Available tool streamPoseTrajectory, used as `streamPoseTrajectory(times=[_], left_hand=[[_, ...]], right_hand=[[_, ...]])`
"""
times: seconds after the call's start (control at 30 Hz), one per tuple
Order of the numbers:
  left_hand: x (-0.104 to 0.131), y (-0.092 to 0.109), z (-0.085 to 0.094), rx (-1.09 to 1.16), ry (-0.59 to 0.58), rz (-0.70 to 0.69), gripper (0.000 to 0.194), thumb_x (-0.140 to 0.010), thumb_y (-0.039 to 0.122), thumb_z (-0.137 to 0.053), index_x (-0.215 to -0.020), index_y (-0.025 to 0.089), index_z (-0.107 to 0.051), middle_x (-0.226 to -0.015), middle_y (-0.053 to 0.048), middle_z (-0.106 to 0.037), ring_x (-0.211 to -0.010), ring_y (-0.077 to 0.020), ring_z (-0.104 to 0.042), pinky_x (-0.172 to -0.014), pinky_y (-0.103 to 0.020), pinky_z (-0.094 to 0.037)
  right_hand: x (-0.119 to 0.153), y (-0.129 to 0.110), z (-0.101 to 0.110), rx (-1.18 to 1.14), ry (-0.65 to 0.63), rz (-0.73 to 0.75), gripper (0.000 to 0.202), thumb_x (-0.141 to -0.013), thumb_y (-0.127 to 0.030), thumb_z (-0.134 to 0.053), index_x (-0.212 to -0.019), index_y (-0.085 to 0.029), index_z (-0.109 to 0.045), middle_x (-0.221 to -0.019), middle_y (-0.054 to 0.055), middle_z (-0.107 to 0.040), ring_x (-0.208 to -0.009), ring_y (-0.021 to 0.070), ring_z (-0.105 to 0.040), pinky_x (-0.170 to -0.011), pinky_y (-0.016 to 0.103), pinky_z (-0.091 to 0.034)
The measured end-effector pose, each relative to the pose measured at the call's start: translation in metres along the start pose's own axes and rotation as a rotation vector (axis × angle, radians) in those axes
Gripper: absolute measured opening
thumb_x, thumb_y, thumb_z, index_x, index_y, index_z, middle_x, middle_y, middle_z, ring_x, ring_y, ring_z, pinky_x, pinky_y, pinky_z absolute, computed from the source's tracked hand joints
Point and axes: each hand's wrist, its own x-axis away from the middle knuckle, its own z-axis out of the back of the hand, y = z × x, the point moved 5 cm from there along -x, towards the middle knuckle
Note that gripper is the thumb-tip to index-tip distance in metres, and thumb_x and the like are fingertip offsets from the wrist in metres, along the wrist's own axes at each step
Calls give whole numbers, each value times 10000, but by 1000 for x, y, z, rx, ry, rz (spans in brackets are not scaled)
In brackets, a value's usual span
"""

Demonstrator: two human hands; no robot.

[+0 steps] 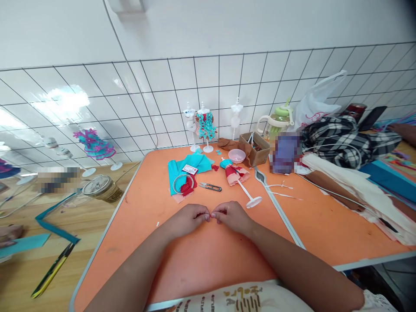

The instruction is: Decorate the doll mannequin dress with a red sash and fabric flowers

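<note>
My left hand [194,218] and my right hand [230,216] meet over the orange table [208,264], fingertips pinched together. Whatever lies between the fingertips is too small to make out; a trace of red shows there. Just beyond them are thread snips [211,186]. Turquoise fabric [175,172] with a metal ring [177,185] and red cloth lies at the back left. To the right, a small white dress stand [248,195] lies tipped over, wearing a turquoise and red garment [232,174].
Upright mini mannequins [206,125], a pink bowl [237,156], a cardboard box [258,149] and a green-lidded jug [279,121] line the wall. Fabric strips [341,190] cover the right side. At left are a glass jar [104,189], a yellow cutter [53,271] and another person's hand [11,234].
</note>
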Motion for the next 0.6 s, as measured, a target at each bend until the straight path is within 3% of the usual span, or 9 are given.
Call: streamPoseTrajectory(times=[0.13, 0.27, 0.43, 0.6], left_hand=[[0, -2, 5, -3, 34, 18, 337, -877, 403, -364, -795, 181, -604, -793, -16, -613, -712, -148, -516, -627, -232, -387], [0, -3, 8, -7, 27, 43, 378, -876, 451, -357, -813, 179, -611, -774, -20, -601, -693, -146, -502, -596, -226, -380], [1, -4, 11, -6, 29, 34, 355, -875, 435, -370, -791, 178, -600, -736, -9, -574, -684, -141, -480, -589, -221, -363], [2, -7, 12, 7, 24, 44, 330, -873, 416, -374, -797, 180, -592, -702, 6, -544, -645, -131, -450, -571, -224, -339]], right_hand=[[-1, 4, 0, -77, 7, -12, 268, -793, -403, -546, -788, -207, -728, -666, 8, -696, -628, 141, -595, -594, 232, -415], [-1, 9, 1, -94, -4, -47, 283, -772, -416, -566, -705, -185, -716, -681, 27, -708, -626, 148, -606, -578, 232, -426], [1, 10, 2, -162, -9, -82, 330, -801, -435, -522, -752, -169, -711, -739, 40, -715, -609, 135, -606, -535, 218, -425], [1, 6, 6, -102, 31, -28, 294, -800, -402, -526, -721, -178, -699, -669, 24, -695, -638, 147, -609, -572, 231, -440]])
